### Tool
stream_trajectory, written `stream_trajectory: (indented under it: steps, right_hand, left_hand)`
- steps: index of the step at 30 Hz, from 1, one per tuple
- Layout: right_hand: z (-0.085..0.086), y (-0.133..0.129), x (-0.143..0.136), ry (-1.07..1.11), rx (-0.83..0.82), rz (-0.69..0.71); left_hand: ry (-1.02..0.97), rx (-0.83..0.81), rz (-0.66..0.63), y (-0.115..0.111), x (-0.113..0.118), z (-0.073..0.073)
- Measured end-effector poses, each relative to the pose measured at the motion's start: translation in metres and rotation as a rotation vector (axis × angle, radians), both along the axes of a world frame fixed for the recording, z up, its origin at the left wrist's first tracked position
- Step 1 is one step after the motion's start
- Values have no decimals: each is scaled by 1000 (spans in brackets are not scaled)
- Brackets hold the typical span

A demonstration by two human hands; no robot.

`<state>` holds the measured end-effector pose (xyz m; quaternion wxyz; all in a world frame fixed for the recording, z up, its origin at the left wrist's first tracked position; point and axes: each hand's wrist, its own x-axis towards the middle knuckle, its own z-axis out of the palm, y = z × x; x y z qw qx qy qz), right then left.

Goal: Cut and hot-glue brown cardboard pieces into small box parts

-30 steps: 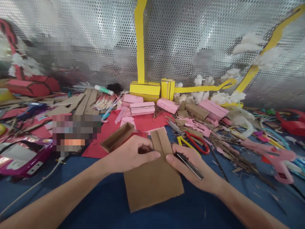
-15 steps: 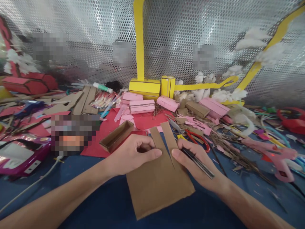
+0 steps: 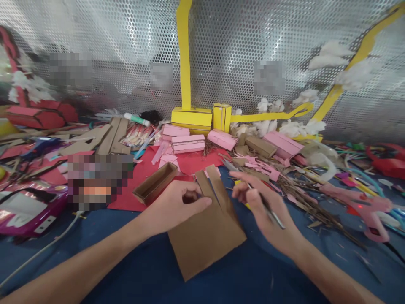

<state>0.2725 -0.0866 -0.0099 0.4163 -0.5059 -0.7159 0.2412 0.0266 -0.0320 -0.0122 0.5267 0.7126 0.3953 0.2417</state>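
Note:
My left hand [image 3: 180, 207] grips a brown cardboard sheet [image 3: 205, 240] at its upper left edge, thumb on top. Two strips at the sheet's far end are parted by a narrow slit [image 3: 215, 190]. To the right, my right hand [image 3: 265, 207] is off the sheet, with a slim black and silver tool [image 3: 271, 213] lodged between thumb and palm. Whether that tool is a craft knife or a pen I cannot tell. An open cardboard box [image 3: 155, 183], long and narrow, lies just beyond my left hand on red paper [image 3: 126, 202].
A pink glue gun [image 3: 363, 207] lies at the right near twigs [image 3: 316, 202]. Scissors [image 3: 229, 166] lie beyond my right hand. Pink boxes [image 3: 188, 144] and yellow boxes [image 3: 191, 118] stand at the back. A purple case [image 3: 47, 211] and white cable [image 3: 60, 236] are left.
My right hand has let go of the cardboard sheet and moved slightly right, still with the slim tool. The slit looks narrower, and the sheet's right side has tilted.

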Motion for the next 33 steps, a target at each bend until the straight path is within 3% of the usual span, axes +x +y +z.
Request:
stream_trajectory:
  steps: [6,9,13,16,24,29,33]
  right_hand:
    - [12,-13,6,-4,193,-17]
    - [10,-16,3,6,104,13]
    - [4,-16,3,-9,-94,23]
    - [2,-14,4,8,-143,45]
    - [13,-17,-2,-3,-57,150]
    - [11,-20,0,-169,-23,164]
    - [12,-20,6,-276,8,254]
  left_hand:
    - [-112,-155,104,2,-2,4]
    - [-139,-207,160,2,-3,6]
    - [-176,-145,215,6,-4,3]
    - [-194,-135,289,10,-3,-1]
    - [-133,-11,289,19,-1,-8]
    - [-15,304,330,21,-5,-9]
    - [24,344,316,20,-6,-6]
